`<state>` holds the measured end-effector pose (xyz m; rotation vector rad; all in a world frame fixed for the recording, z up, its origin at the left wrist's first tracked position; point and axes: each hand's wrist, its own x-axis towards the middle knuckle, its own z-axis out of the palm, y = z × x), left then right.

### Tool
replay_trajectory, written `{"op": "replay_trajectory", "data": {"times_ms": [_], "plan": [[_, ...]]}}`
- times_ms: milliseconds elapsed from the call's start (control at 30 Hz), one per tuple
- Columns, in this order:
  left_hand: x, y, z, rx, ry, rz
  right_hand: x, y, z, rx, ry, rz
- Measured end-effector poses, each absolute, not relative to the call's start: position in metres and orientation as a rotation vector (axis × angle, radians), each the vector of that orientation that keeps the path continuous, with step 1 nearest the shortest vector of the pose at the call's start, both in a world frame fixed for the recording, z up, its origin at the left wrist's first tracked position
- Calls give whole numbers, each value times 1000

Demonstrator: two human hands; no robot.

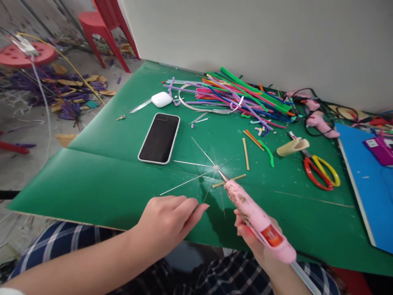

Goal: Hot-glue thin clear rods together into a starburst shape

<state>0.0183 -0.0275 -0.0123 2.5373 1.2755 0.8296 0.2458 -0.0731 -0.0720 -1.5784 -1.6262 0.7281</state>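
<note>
My right hand [260,241] is wrapped round a pink glue gun [248,209], with a glue stick [303,278] poking out of its rear. The gun's metal nozzle touches the whitish centre of a star of thin wires [196,164], whose straight spokes spread out over the green table. My left hand [172,217] is closed, thumb against the curled fingers, at the end of one spoke that points towards me. A short tan strip [229,181] lies under the nozzle.
A phone [159,138] and a white case [161,99] lie to the left. Colourful pipe cleaners [233,94] are heaped at the back. Scissors [321,170], a beige tube [291,146] and a blue board [368,184] are on the right. Another pink glue gun [321,123] lies behind them.
</note>
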Motion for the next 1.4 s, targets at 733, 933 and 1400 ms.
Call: {"op": "replay_trajectory", "data": {"times_ms": [733, 933, 1400], "plan": [[26, -26, -38, 2447, 1299, 882, 248, -69, -73, -1597, -1717, 678], [26, -26, -39, 2455, 1294, 863, 236, -71, -55, -1572, -1709, 582], [27, -27, -37, 2476, 1293, 825, 230, -66, -38, -1479, -1756, 634]]}}
